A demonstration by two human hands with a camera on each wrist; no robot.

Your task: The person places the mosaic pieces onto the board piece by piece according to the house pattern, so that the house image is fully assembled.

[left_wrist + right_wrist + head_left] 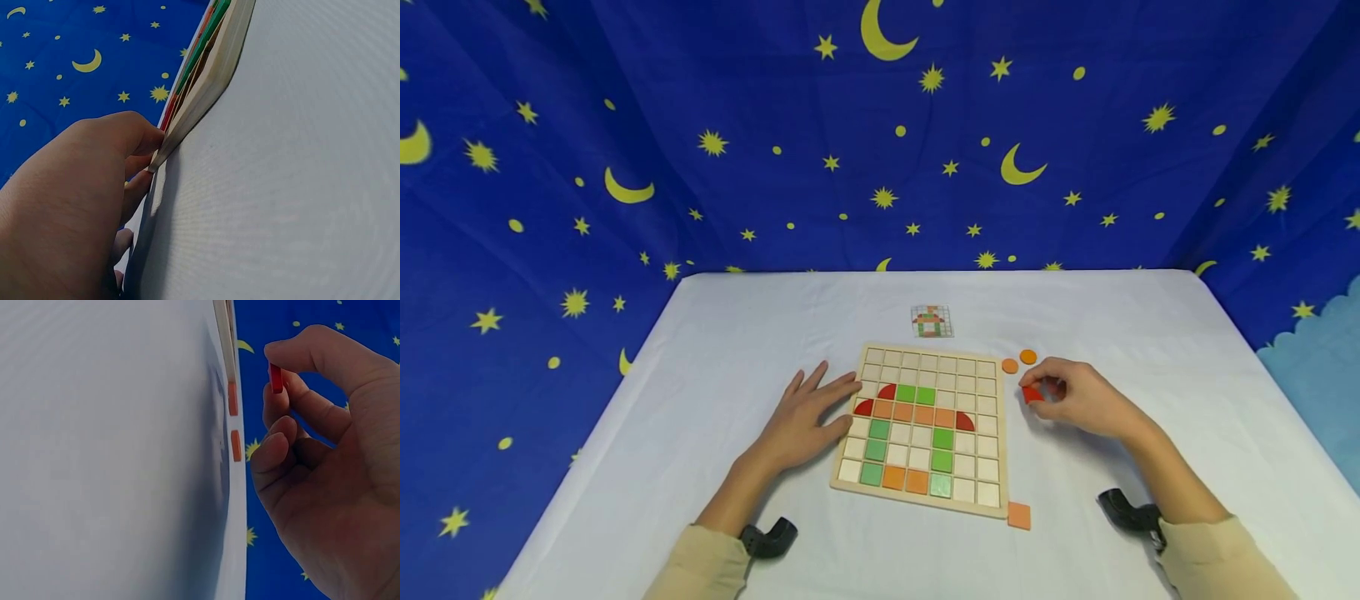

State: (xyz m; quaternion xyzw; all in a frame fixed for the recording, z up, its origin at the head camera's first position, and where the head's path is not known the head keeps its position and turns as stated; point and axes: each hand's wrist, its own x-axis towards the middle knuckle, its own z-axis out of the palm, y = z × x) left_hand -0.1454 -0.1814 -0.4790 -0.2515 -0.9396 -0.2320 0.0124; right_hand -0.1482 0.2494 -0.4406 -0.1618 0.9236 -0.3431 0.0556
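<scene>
A wooden grid board point(930, 502) lies on the table, slightly turned. In it sit green squares point(906, 394), orange squares point(893, 477) and red quarter-round tiles point(965, 422), among pale cells. My left hand point(801, 425) has its fingers spread, with fingertips touching the board's left edge; the left wrist view shows this hand point(75, 200) against the rim. To the right of the board, my right hand point(1078, 396) pinches a small red tile point(1032, 395) between thumb and fingers. In the right wrist view the red tile point(275, 379) appears edge-on, its full outline hidden.
Two round orange pieces point(1027, 357) lie by the board's upper right corner. An orange square tile point(1019, 515) rests at its lower right corner. Behind the board is a small pattern card point(932, 321). A blue starry curtain point(955, 108) surrounds the white table point(760, 317).
</scene>
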